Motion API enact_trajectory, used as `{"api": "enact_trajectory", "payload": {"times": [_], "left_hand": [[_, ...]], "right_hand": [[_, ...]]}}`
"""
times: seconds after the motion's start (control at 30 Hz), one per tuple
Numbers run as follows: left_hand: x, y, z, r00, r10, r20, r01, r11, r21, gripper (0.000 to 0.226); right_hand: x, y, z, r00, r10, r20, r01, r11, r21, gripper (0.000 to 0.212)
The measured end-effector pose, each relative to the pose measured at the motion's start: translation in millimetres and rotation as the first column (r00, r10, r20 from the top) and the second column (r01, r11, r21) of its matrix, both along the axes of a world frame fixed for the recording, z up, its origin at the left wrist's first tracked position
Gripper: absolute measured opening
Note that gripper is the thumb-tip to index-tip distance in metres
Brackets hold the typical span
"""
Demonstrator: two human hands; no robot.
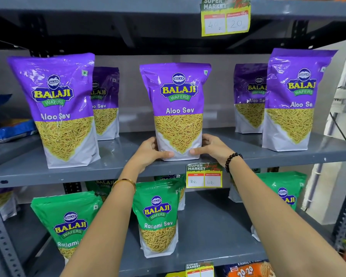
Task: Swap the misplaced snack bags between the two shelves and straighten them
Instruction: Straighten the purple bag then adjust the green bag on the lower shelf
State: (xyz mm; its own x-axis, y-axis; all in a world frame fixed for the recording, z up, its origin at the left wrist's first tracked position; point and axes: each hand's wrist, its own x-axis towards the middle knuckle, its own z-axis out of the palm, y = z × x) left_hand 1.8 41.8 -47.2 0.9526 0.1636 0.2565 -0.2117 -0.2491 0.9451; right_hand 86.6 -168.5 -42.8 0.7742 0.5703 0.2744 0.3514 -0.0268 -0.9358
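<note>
A purple Aloo Sev bag (177,100) stands upright at the middle front of the upper grey shelf (112,168). My left hand (150,151) grips its lower left edge and my right hand (212,145) grips its lower right edge. More purple Aloo Sev bags stand on this shelf: one at the left front (58,108), one behind it (106,102), one at the right front (292,100) and one behind that (249,98). On the lower shelf (212,236) stand green Ratlami Sev bags: left (68,222), middle (157,218), right (284,192).
Blue packets (10,126) lie at the far left of the upper shelf. A purple bag (3,200) shows at the far left of the lower level. Price tags (204,175) hang on the shelf edges. Orange packets (250,269) sit below. A white wall is on the right.
</note>
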Motion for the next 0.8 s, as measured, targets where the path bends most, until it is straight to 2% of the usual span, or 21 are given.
{"api": "enact_trajectory", "payload": {"times": [0.57, 0.73, 0.8], "left_hand": [[1.0, -1.5, -0.1, 1.0, -0.001, 0.009, 0.001, 1.0, 0.023, 0.064], [-0.2, 1.1, -0.2, 0.999, 0.016, 0.051, -0.017, 0.999, 0.031, 0.074], [-3.7, -2.8, -0.4, 0.979, 0.138, 0.15, -0.141, 0.99, 0.012, 0.083]], "right_hand": [[-3.1, 1.8, 1.3, 1.0, 0.007, 0.004, -0.007, 1.0, -0.006, 0.045], [-2.5, -1.2, 0.4, 0.999, -0.016, 0.034, 0.015, 1.0, 0.023, 0.064], [-6.1, -1.9, -0.9, 0.991, -0.133, 0.024, 0.13, 0.987, 0.096, 0.076]]}}
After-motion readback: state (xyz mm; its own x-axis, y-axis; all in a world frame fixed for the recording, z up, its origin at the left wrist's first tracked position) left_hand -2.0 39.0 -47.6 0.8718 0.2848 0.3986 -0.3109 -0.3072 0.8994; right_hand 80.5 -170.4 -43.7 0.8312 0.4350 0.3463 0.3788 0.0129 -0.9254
